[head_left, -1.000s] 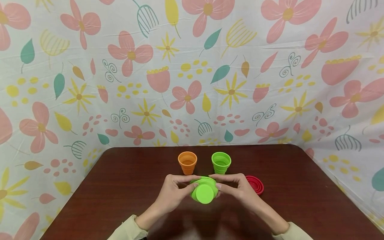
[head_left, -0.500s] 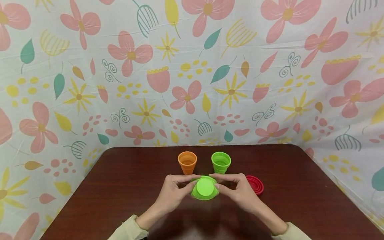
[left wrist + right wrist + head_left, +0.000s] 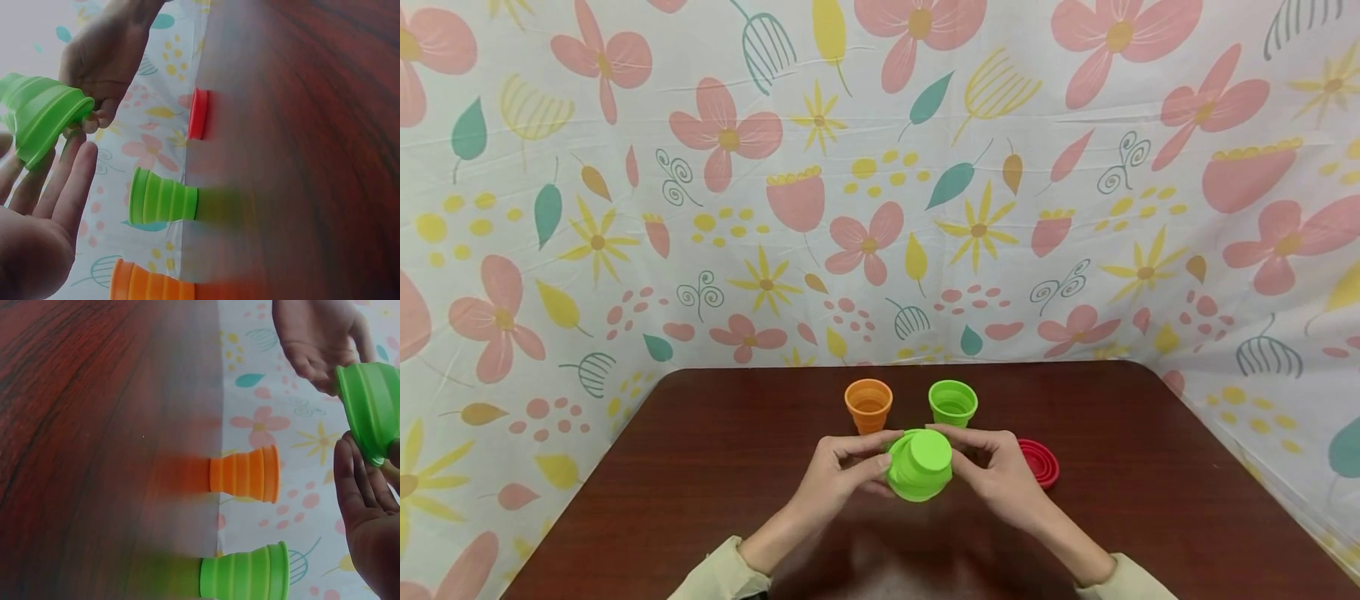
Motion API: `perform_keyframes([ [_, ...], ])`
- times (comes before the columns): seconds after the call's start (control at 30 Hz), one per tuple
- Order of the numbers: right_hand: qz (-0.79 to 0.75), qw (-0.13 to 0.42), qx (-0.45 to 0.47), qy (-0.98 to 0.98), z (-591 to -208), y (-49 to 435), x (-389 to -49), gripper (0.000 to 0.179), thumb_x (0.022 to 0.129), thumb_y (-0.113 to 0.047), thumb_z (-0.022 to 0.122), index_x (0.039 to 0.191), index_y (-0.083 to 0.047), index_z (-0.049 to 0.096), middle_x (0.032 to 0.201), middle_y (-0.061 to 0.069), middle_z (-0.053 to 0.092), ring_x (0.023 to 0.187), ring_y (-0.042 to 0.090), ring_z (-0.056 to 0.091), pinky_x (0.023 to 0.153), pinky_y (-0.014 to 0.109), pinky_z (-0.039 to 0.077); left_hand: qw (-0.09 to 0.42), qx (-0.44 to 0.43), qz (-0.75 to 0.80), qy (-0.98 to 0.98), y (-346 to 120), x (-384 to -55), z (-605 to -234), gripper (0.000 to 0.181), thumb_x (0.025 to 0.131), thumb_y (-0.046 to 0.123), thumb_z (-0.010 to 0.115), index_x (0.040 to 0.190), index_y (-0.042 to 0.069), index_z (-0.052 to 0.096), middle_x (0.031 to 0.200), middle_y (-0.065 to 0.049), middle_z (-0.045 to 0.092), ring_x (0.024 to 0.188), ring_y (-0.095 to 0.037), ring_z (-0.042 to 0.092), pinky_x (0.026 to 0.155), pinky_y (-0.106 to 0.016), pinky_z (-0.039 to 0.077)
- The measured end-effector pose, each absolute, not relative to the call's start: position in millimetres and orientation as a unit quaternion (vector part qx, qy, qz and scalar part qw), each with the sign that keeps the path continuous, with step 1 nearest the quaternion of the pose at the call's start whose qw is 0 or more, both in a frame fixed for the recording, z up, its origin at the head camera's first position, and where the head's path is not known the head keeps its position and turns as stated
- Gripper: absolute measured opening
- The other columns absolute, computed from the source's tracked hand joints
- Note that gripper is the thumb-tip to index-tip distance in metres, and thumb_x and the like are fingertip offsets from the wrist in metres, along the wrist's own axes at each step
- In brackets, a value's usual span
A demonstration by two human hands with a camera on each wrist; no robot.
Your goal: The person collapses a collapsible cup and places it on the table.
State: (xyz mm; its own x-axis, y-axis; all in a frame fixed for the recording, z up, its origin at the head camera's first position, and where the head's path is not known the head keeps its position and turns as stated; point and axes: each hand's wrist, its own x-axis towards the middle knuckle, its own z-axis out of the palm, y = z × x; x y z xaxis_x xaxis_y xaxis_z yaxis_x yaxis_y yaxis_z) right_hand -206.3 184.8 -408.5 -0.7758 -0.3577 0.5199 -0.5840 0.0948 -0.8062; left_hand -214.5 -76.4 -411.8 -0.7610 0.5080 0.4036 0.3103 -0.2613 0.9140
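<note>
A light green collapsible cup (image 3: 919, 477) is held bottom up above the table, its round base tilted up and to the right. My left hand (image 3: 835, 482) pinches its left side, thumb on the ridged wall and fingers at the rim. On the other side my right hand (image 3: 1003, 483) grips it, thumb against the wall and index finger along the far edge. In the left wrist view the held cup (image 3: 47, 115) shows its stepped rings and wide rim, the wall bent slightly out of round. The right wrist view has its rim (image 3: 356, 419) between the two hands.
Beyond the hands stand an upright orange collapsible cup (image 3: 868, 402) and a second green cup (image 3: 953, 402). A flattened red collapsible cup (image 3: 1040, 463) lies right of them, partly behind the right hand. A flowered cloth (image 3: 880, 167) hangs behind the brown table (image 3: 737, 425).
The held cup's base has swung from facing low toward the camera to up and right, and stands out farther than half a second ago. Both hands shifted slightly with it.
</note>
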Motion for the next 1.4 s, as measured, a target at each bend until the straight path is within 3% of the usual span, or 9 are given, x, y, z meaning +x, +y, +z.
perform_keyframes([
  [0.23, 0.596, 0.109, 0.319, -0.728, -407.1, 182.7, -206.7, 0.031, 0.101, 0.002, 0.066, 0.132, 0.000, 0.072, 0.122, 0.008, 0.076, 0.092, 0.016, 0.073, 0.074, 0.030, 0.062, 0.111, 0.337, 0.732, 0.581, -79.5, -211.9, -413.0, 0.048, 0.100, 0.000, 0.067, 0.147, -0.005, 0.058, 0.139, -0.022, 0.065, 0.089, -0.026, 0.077, 0.078, -0.073, 0.055],
  [0.57, 0.594, 0.094, 0.314, -0.735, -407.4, 177.6, -206.3, 0.030, 0.102, 0.000, 0.067, 0.130, -0.004, 0.074, 0.114, 0.008, 0.078, 0.094, 0.017, 0.073, 0.073, 0.031, 0.062, 0.087, 0.319, 0.733, 0.594, -77.6, -213.3, -413.9, 0.046, 0.097, -0.002, 0.070, 0.143, -0.002, 0.064, 0.134, -0.022, 0.067, 0.095, -0.027, 0.077, 0.077, -0.071, 0.057],
  [0.83, 0.595, 0.047, 0.305, -0.742, -407.2, 175.4, -207.0, 0.035, 0.106, -0.007, 0.063, 0.141, -0.005, 0.068, 0.136, 0.005, 0.069, 0.126, 0.016, 0.064, 0.096, 0.028, 0.057, 0.031, 0.301, 0.726, 0.617, -72.7, -213.2, -414.3, 0.045, 0.094, -0.005, 0.070, 0.138, -0.001, 0.068, 0.130, -0.018, 0.071, 0.084, -0.025, 0.077, 0.068, -0.063, 0.061],
  [0.97, 0.613, -0.009, 0.295, -0.733, -405.1, 177.8, -206.8, 0.039, 0.107, -0.010, 0.062, 0.145, -0.007, 0.064, 0.141, 0.009, 0.066, 0.123, 0.016, 0.065, 0.092, 0.036, 0.061, 0.018, 0.280, 0.731, 0.622, -70.2, -212.9, -412.7, 0.045, 0.091, -0.011, 0.067, 0.135, -0.001, 0.070, 0.125, -0.018, 0.073, 0.083, -0.024, 0.076, 0.067, -0.067, 0.059],
  [1.1, 0.644, -0.072, 0.315, -0.693, -404.4, 181.2, -207.9, 0.045, 0.107, -0.007, 0.059, 0.152, -0.005, 0.057, 0.145, 0.014, 0.062, 0.101, 0.028, 0.073, 0.085, 0.047, 0.064, 0.014, 0.254, 0.729, 0.636, -69.3, -212.7, -411.1, 0.046, 0.089, -0.012, 0.064, 0.133, -0.002, 0.071, 0.119, -0.018, 0.075, 0.075, -0.023, 0.075, 0.066, -0.068, 0.058],
  [1.23, 0.670, -0.112, 0.338, -0.652, -406.5, 183.9, -209.6, 0.052, 0.106, -0.001, 0.057, 0.157, 0.003, 0.045, 0.128, 0.022, 0.068, 0.081, 0.039, 0.074, 0.078, 0.053, 0.064, 0.013, 0.247, 0.724, 0.644, -68.8, -213.0, -410.2, 0.044, 0.090, -0.010, 0.066, 0.133, -0.001, 0.072, 0.117, -0.018, 0.075, 0.068, -0.021, 0.074, 0.065, -0.067, 0.058],
  [1.4, 0.687, -0.119, 0.332, -0.636, -409.3, 184.9, -210.1, 0.053, 0.105, 0.000, 0.058, 0.156, 0.008, 0.042, 0.113, 0.022, 0.071, 0.082, 0.034, 0.076, 0.078, 0.056, 0.063, 0.022, 0.250, 0.725, 0.642, -67.5, -212.8, -409.3, 0.043, 0.092, -0.008, 0.066, 0.135, -0.001, 0.070, 0.118, -0.020, 0.075, 0.066, -0.020, 0.073, 0.066, -0.068, 0.058],
])
